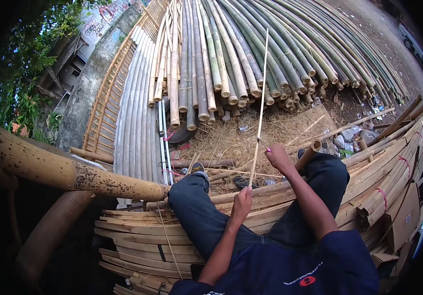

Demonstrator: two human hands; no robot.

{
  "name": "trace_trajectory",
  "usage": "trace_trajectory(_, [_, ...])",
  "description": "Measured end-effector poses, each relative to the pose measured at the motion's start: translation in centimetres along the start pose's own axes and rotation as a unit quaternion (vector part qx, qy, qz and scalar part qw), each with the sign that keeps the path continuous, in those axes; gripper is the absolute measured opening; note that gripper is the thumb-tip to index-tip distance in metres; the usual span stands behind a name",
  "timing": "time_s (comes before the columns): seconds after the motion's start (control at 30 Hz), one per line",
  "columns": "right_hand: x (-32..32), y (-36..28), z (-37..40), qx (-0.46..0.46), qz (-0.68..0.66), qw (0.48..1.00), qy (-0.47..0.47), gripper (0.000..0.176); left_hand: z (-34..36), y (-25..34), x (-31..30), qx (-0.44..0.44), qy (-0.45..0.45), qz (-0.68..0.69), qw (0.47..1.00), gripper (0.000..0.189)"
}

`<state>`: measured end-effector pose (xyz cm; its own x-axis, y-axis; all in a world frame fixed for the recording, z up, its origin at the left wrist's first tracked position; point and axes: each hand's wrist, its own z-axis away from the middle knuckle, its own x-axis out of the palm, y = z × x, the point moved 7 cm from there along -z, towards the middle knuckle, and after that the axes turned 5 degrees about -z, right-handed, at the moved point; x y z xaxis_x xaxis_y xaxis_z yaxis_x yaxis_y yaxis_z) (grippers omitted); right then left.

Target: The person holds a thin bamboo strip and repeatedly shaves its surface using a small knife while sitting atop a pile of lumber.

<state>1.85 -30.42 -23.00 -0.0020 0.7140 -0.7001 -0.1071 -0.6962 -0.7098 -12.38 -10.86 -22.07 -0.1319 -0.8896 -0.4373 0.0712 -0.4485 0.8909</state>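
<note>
A long, thin bamboo strip [260,118] rises from my left hand [242,204], whose fingers are wrapped round its lower end in front of my lap. The strip stands nearly upright, leaning slightly right at its top. My right hand [279,158] is closed just to the right of the strip, over my lap. A small pink bit [268,149] shows at its fingers; what it belongs to I cannot make out. A small dark spot [258,140] sits on the strip near that hand, possibly a node or a blade.
Bamboo poles [221,54] lie stacked ahead, ends facing me. Split bamboo slats [147,230] lie beneath and beside me. A thick spotted pole [74,172] crosses at left. Grey corrugated sheets [135,113] and a bamboo frame [105,110] stand behind. Shavings [221,137] litter the ground.
</note>
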Motion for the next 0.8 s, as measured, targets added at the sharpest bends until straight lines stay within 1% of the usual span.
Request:
trace_trajectory(0.07, [3.0,-2.9,1.8,-0.126,0.043,0.981,-0.143,0.031,-0.3,0.4,-0.4,-0.001,0.030,-0.002,1.000,0.036])
trace_trajectory(0.1, [4.2,-3.9,2.8,-0.158,0.060,0.967,-0.190,0.030,-0.3,0.0,-0.4,-0.003,0.032,0.000,0.999,0.036])
trace_trajectory(0.13, [5.2,-5.1,4.0,-0.188,0.076,0.950,-0.236,0.029,-0.4,-1.2,-0.2,-0.058,0.013,0.046,0.997,0.036])
trace_trajectory(0.17, [5.3,-6.6,5.3,-0.237,0.059,0.941,-0.236,0.029,-0.3,-2.4,0.2,-0.111,-0.007,0.090,0.990,0.035])
trace_trajectory(0.2, [5.5,-6.9,5.5,-0.237,0.059,0.940,-0.237,0.029,-0.2,-2.4,0.1,-0.112,-0.006,0.090,0.990,0.035])
trace_trajectory(0.27, [5.7,-7.5,5.4,-0.234,0.081,0.942,-0.227,0.027,-0.1,-2.8,0.2,-0.150,-0.014,0.142,0.978,0.036])
trace_trajectory(0.3, [5.2,-7.6,5.3,-0.214,0.108,0.946,-0.216,0.026,-0.1,-2.8,0.1,-0.150,-0.013,0.141,0.978,0.036])
trace_trajectory(0.33, [5.3,-7.5,5.0,-0.215,0.107,0.946,-0.216,0.026,-0.2,-2.6,0.0,-0.145,-0.015,0.126,0.981,0.036])
trace_trajectory(0.4, [5.2,-6.3,3.8,-0.171,0.085,0.966,-0.172,0.025,-0.3,-2.2,-0.1,-0.140,-0.019,0.110,0.984,0.036])
trace_trajectory(0.47, [5.2,-5.6,3.4,-0.159,0.088,0.969,-0.166,0.025,-0.3,-1.1,-0.5,-0.097,-0.002,0.040,0.994,0.037])
trace_trajectory(0.53, [4.4,-5.3,3.2,-0.127,0.088,0.979,-0.135,0.024,-0.5,-1.5,-0.2,-0.094,-0.003,0.040,0.995,0.036])
trace_trajectory(0.67, [4.2,-5.0,3.2,-0.112,0.080,0.979,-0.151,0.024,-0.5,-1.6,0.2,-0.101,-0.010,0.039,0.994,0.036])
trace_trajectory(0.73, [4.4,-4.7,3.1,-0.087,0.043,0.980,-0.172,0.025,-0.5,-1.7,0.2,-0.093,-0.004,0.028,0.995,0.035])
trace_trajectory(0.8, [4.2,-5.0,3.3,-0.096,0.042,0.979,-0.173,0.026,-0.6,-1.8,0.2,-0.086,0.004,0.015,0.996,0.035])
